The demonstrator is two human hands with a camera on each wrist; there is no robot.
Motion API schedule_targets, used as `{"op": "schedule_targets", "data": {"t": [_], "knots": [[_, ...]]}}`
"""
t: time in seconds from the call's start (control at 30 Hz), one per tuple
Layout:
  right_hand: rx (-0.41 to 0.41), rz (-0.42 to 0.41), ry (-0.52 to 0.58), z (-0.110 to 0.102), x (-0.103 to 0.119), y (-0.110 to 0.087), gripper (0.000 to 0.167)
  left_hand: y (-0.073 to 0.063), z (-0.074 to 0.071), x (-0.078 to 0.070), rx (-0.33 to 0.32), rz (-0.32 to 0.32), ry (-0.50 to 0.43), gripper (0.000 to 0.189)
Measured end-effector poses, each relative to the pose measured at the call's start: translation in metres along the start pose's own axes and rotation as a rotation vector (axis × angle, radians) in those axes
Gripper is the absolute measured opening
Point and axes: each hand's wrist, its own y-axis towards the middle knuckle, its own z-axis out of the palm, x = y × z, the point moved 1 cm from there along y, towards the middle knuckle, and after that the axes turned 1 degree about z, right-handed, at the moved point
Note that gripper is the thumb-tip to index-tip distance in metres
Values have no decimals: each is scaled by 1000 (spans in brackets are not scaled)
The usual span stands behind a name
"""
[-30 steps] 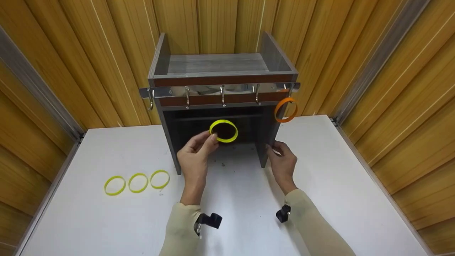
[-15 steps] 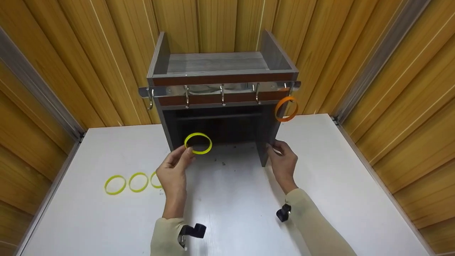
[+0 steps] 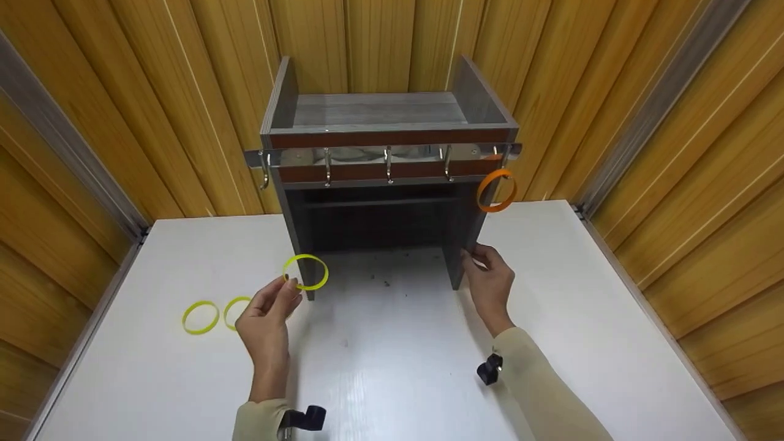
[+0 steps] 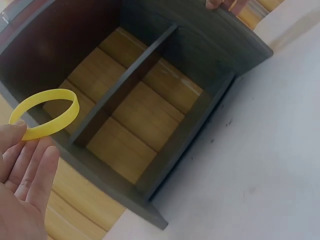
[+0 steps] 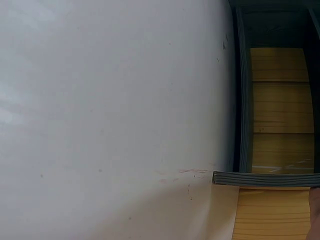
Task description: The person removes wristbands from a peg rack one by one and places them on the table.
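Observation:
My left hand (image 3: 266, 334) pinches a yellow silicone wristband (image 4: 54, 126) between thumb and fingers, raised in front of the left leg of a small grey shelf unit (image 3: 376, 111). On the right, my right hand (image 3: 492, 283) grips the front edge of the unit's side panel (image 3: 456, 269) low down. An orange wristband (image 3: 494, 210) hangs from the rightmost hook of the metal hook rail (image 3: 361, 155) across the unit's front. Two yellow wristbands lie on the table at left: one whole band (image 3: 200, 332), and another band (image 3: 225, 313) partly covered by my left hand.
The other hooks, such as the middle hook (image 3: 388, 165), carry nothing. The unit stands on a white table (image 3: 380, 367) with wood-panelled walls (image 3: 367, 37) behind and at both sides. Small dark specks dot the table beneath the unit.
My left hand has moved left and down toward me with the yellow wristband, now hiding the third band on the table. My right hand has stayed on the panel.

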Motion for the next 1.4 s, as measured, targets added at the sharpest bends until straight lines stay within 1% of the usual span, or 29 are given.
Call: {"op": "schedule_targets", "data": {"t": [0.17,0.4,0.57,0.67,0.83,0.9,0.93,1.07,1.3,1.4], "knots": [[11,7,-1,0,-2,-4,13,2,-24,3,-16,-7,57,30],[6,24,-7,0,-1,-4,14,7,-56,7,-65,-27,88,34],[-5,37,-19,1,-1,-3,17,10,-77,11,-115,-66,138,35],[-17,34,-36,2,-1,-2,17,14,-90,12,-134,-88,166,35],[-1,7,-28,1,31,-7,14,22,-112,14,-154,-109,226,36],[11,-1,-11,0,43,-8,13,26,-120,13,-168,-117,266,35],[13,-2,-8,0,44,-7,14,27,-123,13,-174,-121,278,34],[-2,4,-7,-1,45,-5,14,31,-137,13,-197,-158,324,34],[-1,19,-2,-2,43,-7,13,31,-167,16,-229,-247,365,42],[-7,10,7,-1,43,-6,14,32,-178,17,-239,-275,362,40]]}}
